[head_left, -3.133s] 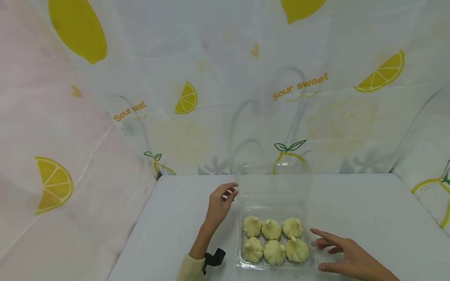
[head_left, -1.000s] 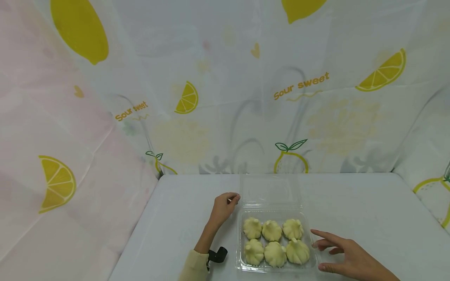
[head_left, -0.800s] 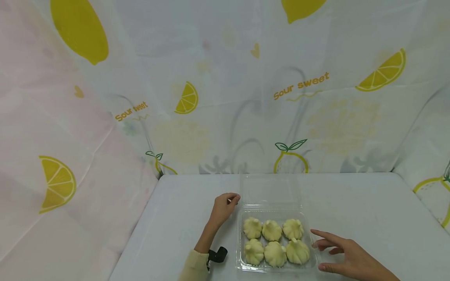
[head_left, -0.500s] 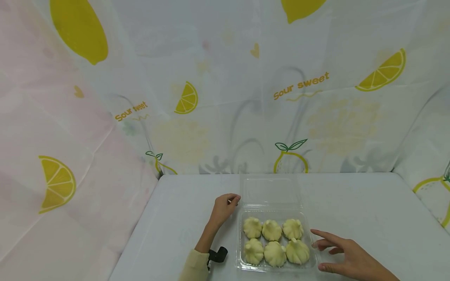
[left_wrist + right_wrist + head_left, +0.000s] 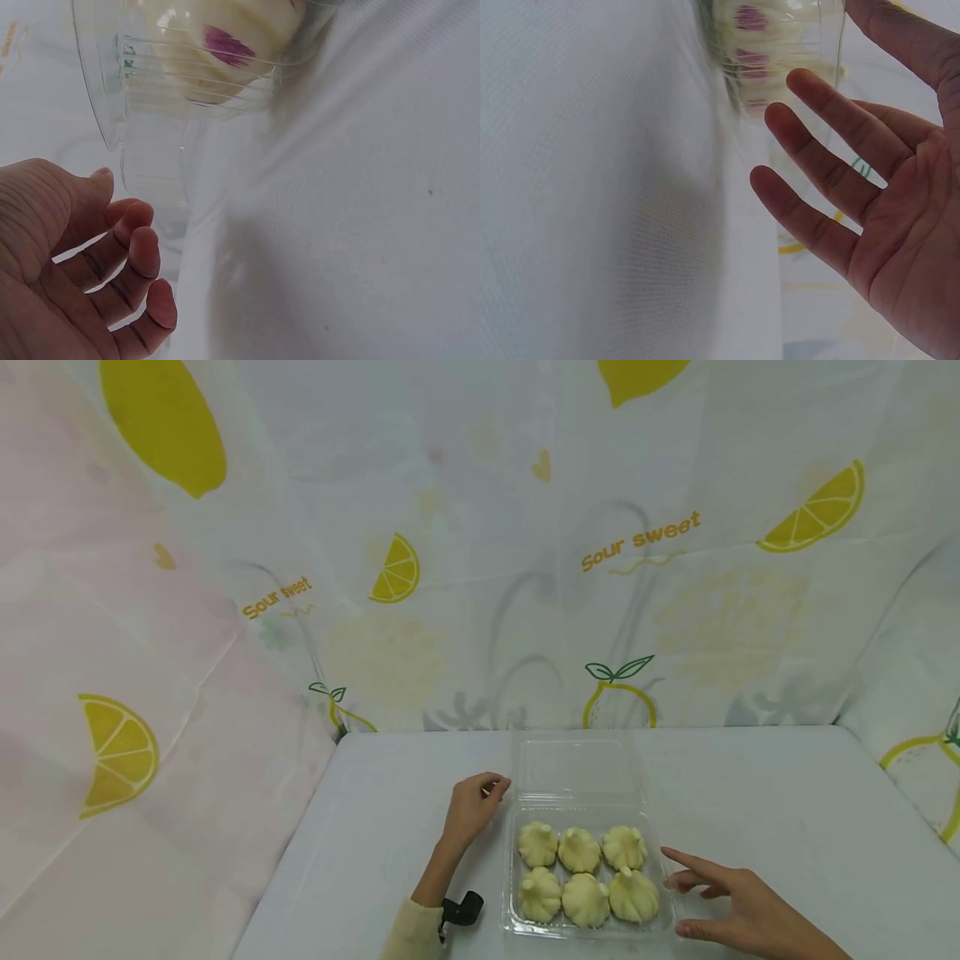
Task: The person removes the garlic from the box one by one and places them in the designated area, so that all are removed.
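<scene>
Several pale garlic bulbs (image 5: 586, 900) sit in two rows inside a clear plastic clamshell box (image 5: 588, 932). Its transparent lid (image 5: 577, 768) lies folded back behind the base, on the table. My left hand (image 5: 472, 808) is at the lid's left edge with loosely curled fingers; the left wrist view shows nothing clearly between thumb and fingers. To the right of the base is my right hand (image 5: 738, 906), its fingers spread and fingertips close to the box wall. Purple patches mark the garlic (image 5: 751, 64) low down in the right wrist view.
A white-covered table (image 5: 787, 810) bears the box. Behind and beside it hangs a pale curtain (image 5: 480, 527) printed with lemons and lettering. A black wrist-worn device (image 5: 463, 908) is strapped by my left cuff.
The lid stood tilted up about three seconds ago and now lies lower, folded back. My left hand has come down slightly with it. My right hand is nearly still.
</scene>
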### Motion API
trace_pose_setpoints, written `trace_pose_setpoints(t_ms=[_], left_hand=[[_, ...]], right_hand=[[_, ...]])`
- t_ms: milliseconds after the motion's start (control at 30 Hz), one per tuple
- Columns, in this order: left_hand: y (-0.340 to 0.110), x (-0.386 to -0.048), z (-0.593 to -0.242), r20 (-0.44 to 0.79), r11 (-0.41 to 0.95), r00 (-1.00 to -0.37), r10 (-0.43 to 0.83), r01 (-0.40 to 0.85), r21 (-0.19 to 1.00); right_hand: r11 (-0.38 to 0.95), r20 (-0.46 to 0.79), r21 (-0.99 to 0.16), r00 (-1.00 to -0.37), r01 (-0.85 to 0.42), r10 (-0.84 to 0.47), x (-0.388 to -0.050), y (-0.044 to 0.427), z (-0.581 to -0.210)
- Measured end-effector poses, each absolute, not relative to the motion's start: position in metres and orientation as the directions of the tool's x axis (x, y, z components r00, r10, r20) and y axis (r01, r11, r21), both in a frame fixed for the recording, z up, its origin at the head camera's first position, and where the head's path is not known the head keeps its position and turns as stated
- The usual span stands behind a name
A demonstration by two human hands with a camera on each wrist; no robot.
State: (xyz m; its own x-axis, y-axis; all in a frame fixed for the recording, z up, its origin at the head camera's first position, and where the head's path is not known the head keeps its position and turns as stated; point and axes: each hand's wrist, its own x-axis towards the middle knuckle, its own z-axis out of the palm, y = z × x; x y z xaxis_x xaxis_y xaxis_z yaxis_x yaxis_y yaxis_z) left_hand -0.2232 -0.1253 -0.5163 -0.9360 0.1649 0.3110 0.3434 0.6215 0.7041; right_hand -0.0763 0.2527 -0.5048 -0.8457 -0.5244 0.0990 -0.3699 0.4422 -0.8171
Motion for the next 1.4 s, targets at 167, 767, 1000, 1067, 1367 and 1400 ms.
trace_pose_setpoints(t_ms=[167,767,1000,1067,1367,1400], left_hand=[[-0.130,-0.215,-0.509,0.315,0.617,-0.934,0.169,0.349,0.706],[-0.149,-0.194,-0.502,0.370,0.445,-0.827,0.424,0.546,0.710],[-0.154,-0.187,-0.500,0.376,0.410,-0.798,0.472,0.576,0.708],[-0.156,-0.183,-0.499,0.356,0.401,-0.801,0.480,0.562,0.723],[-0.160,-0.168,-0.495,0.321,0.338,-0.792,0.520,0.536,0.774],[-0.161,-0.166,-0.495,0.321,0.332,-0.787,0.526,0.538,0.775]], right_hand=[[0.444,0.099,-0.816,-0.847,-0.370,-0.523,-0.076,0.252,-0.504],[0.469,0.046,-0.822,-0.860,-0.322,-0.508,-0.076,0.251,-0.502],[0.469,0.051,-0.820,-0.858,-0.329,-0.512,-0.077,0.251,-0.503],[0.470,0.048,-0.820,-0.858,-0.326,-0.512,-0.077,0.251,-0.503],[0.473,0.054,-0.817,-0.860,-0.331,-0.508,-0.077,0.251,-0.503],[0.474,0.055,-0.816,-0.861,-0.331,-0.506,-0.077,0.250,-0.503]])
